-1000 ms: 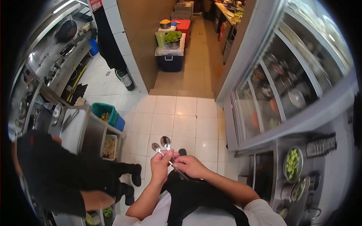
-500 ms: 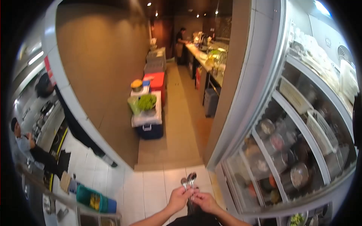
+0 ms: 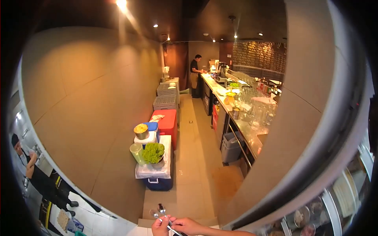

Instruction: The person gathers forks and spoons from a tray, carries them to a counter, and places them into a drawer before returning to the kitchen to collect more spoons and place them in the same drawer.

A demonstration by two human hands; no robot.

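At near edge, left hand point(image 3: 160, 227) and right hand point(image 3: 187, 226): both grips clamped on spoons point(image 3: 161, 209), pinched close together, probably for steadiness.

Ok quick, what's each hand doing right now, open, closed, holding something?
Left hand: closed, holding two metal spoons.
Right hand: at the spoons' handles; whether it grips them cannot be told.

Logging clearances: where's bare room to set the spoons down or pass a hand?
Bare: the lid of the red box, right of the cloth, and the aisle floor between that box and the counter, ahead of the spoons. Crowded: the counter around the glasses, and the dark blue box, topped with lettuce and a green container.
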